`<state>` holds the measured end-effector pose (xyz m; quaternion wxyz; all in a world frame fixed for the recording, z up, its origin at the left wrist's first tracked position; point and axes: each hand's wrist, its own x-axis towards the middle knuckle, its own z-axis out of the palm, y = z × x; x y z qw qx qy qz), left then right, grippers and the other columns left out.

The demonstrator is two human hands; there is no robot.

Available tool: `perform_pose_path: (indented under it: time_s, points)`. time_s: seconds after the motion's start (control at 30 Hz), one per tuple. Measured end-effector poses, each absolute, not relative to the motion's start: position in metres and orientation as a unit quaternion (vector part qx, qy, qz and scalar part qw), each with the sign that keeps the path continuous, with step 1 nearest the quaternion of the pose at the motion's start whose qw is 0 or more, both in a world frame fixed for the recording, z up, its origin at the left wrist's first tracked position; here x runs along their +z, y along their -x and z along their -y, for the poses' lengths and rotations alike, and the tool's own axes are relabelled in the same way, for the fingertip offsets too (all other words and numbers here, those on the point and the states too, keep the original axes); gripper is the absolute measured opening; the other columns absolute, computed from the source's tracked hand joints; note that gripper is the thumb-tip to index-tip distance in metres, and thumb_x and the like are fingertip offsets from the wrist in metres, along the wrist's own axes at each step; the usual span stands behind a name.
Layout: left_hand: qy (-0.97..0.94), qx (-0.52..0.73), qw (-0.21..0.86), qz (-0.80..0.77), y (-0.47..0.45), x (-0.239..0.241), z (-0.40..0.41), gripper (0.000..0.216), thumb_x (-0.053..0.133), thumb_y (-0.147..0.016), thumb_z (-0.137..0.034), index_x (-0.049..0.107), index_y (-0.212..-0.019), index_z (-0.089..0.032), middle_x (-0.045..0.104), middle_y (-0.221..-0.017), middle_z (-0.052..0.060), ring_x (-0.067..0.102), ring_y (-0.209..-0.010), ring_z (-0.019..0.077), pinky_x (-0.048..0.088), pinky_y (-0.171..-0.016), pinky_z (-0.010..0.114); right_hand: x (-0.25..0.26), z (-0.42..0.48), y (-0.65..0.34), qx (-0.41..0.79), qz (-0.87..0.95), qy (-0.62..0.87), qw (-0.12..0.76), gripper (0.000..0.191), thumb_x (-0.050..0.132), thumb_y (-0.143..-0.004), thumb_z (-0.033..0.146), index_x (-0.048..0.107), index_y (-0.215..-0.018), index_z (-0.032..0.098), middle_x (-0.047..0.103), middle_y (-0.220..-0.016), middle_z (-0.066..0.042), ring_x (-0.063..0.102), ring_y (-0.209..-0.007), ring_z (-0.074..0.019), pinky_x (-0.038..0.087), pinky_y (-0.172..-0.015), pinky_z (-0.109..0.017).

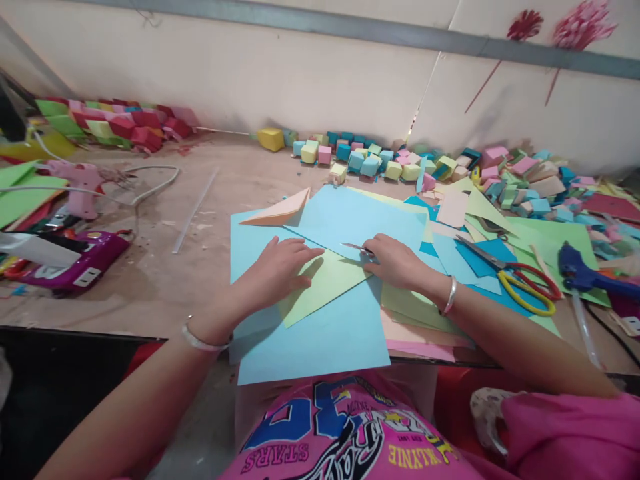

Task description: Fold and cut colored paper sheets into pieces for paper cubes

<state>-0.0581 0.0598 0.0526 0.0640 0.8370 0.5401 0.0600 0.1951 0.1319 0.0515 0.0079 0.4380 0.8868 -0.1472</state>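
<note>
In the head view, my left hand (280, 270) lies palm down with its fingers stretched over a light green paper sheet (323, 287). The green sheet rests on larger light blue sheets (315, 347). My right hand (393, 260) is closed around a slim tool with a pointed metal blade (354, 247), its tip towards the left. The fingers cover the rest of the tool, so its exact kind does not show. Above the left hand sits a folded peach paper piece (280, 210). Another light blue sheet (350, 210) spreads beyond both hands.
To the right lie scissors (525, 277) with red and yellow handles and a blue glue gun (590, 273). A pink glue gun (80, 183), its cable and a purple device (83, 260) are at the left. Several paper cubes (370, 165) line the wall.
</note>
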Motion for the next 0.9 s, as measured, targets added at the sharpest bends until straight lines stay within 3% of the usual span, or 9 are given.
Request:
perform_pose_path:
  time_s: [0.07, 0.13, 0.23, 0.3, 0.47, 0.6, 0.7, 0.77, 0.9]
  points:
    - [-0.829, 0.039, 0.076, -0.552, 0.054, 0.056, -0.065, 0.057, 0.074, -0.074, -0.021, 0.059, -0.129, -0.020, 0.067, -0.108, 0.010, 0.059, -0.104, 0.0291, 0.046, -0.085, 0.041, 0.050, -0.134, -0.200, -0.149, -0.885, -0.441, 0.000, 0.020, 0.057, -0.086, 0.023, 0.062, -0.103, 0.017, 0.060, -0.101, -0.011, 0.056, -0.088, -0.0214, 0.035, -0.067, -0.028]
    - [-0.814, 0.032, 0.094, -0.572, 0.055, 0.064, -0.064, 0.046, 0.075, -0.071, -0.021, 0.067, -0.116, -0.020, 0.066, -0.096, 0.008, 0.061, -0.092, 0.0256, 0.046, -0.077, 0.034, 0.051, -0.137, -0.204, -0.160, -0.886, -0.434, -0.024, 0.018, 0.054, -0.088, 0.022, 0.065, -0.100, 0.016, 0.061, -0.095, -0.010, 0.056, -0.086, -0.0203, 0.036, -0.068, -0.028]
    - [-0.788, 0.058, 0.119, -0.601, 0.061, 0.086, -0.054, 0.010, 0.068, -0.074, -0.022, 0.072, -0.083, -0.020, 0.066, -0.082, 0.004, 0.061, -0.078, 0.0205, 0.044, -0.069, 0.030, 0.059, -0.142, -0.210, -0.200, -0.875, -0.421, -0.133, 0.016, 0.053, -0.088, 0.021, 0.068, -0.091, 0.015, 0.062, -0.085, -0.007, 0.054, -0.080, -0.0172, 0.037, -0.070, -0.028]
    - [-0.775, 0.123, 0.123, -0.607, 0.065, 0.103, -0.047, 0.009, 0.062, -0.078, -0.025, 0.069, -0.075, -0.020, 0.067, -0.080, 0.002, 0.061, -0.075, 0.0184, 0.044, -0.069, 0.029, 0.066, -0.142, -0.213, -0.259, -0.842, -0.416, -0.227, 0.019, 0.055, -0.089, 0.029, 0.069, -0.085, 0.016, 0.060, -0.075, -0.003, 0.050, -0.069, -0.0140, 0.037, -0.066, -0.028]
    - [-0.731, 0.328, 0.023, -0.598, 0.049, 0.130, -0.053, 0.007, 0.067, -0.076, -0.027, 0.069, -0.073, -0.021, 0.069, -0.073, -0.001, 0.063, -0.070, 0.0167, 0.045, -0.067, 0.028, 0.078, -0.140, -0.224, -0.403, -0.738, -0.362, -0.402, 0.047, 0.056, -0.086, 0.058, 0.068, -0.109, 0.019, 0.053, -0.073, -0.001, 0.041, -0.059, -0.0116, 0.036, -0.053, -0.028]
    - [-0.727, 0.424, -0.101, -0.530, 0.029, 0.117, -0.082, 0.009, 0.065, -0.081, -0.021, 0.071, -0.074, -0.021, 0.072, -0.082, 0.001, 0.065, -0.079, 0.0162, 0.050, -0.073, 0.029, 0.082, -0.142, -0.234, -0.284, -0.775, -0.266, -0.498, 0.059, 0.063, -0.076, 0.069, 0.066, -0.114, 0.025, 0.056, -0.095, -0.007, 0.050, -0.071, -0.0156, 0.047, -0.063, -0.033]
    - [-0.723, 0.446, -0.177, -0.498, 0.027, 0.096, -0.102, 0.015, 0.060, -0.085, -0.018, 0.070, -0.074, -0.022, 0.072, -0.082, 0.002, 0.064, -0.082, 0.0169, 0.051, -0.076, 0.031, 0.084, -0.142, -0.238, -0.163, -0.850, -0.180, -0.468, 0.064, 0.065, -0.071, 0.073, 0.065, -0.114, 0.025, 0.057, -0.104, -0.010, 0.056, -0.081, -0.0199, 0.051, -0.069, -0.036]
    - [-0.729, 0.456, -0.199, -0.470, 0.031, 0.081, -0.110, 0.015, 0.060, -0.085, -0.017, 0.069, -0.075, -0.022, 0.072, -0.080, 0.003, 0.064, -0.081, 0.0175, 0.051, -0.076, 0.032, 0.081, -0.142, -0.236, -0.094, -0.887, -0.149, -0.427, 0.058, 0.066, -0.076, 0.065, 0.064, -0.116, 0.023, 0.060, -0.103, -0.011, 0.058, -0.090, -0.0226, 0.052, -0.074, -0.037]
    - [-0.769, 0.451, -0.187, -0.412, 0.041, 0.056, -0.112, 0.013, 0.063, -0.083, -0.013, 0.069, -0.078, -0.024, 0.074, -0.080, 0.001, 0.064, -0.083, 0.0180, 0.049, -0.079, 0.034, 0.061, -0.142, -0.226, 0.010, -0.906, -0.146, -0.398, 0.020, 0.059, -0.090, 0.021, 0.065, -0.109, 0.024, 0.068, -0.099, -0.008, 0.059, -0.082, -0.0164, 0.050, -0.073, -0.032]
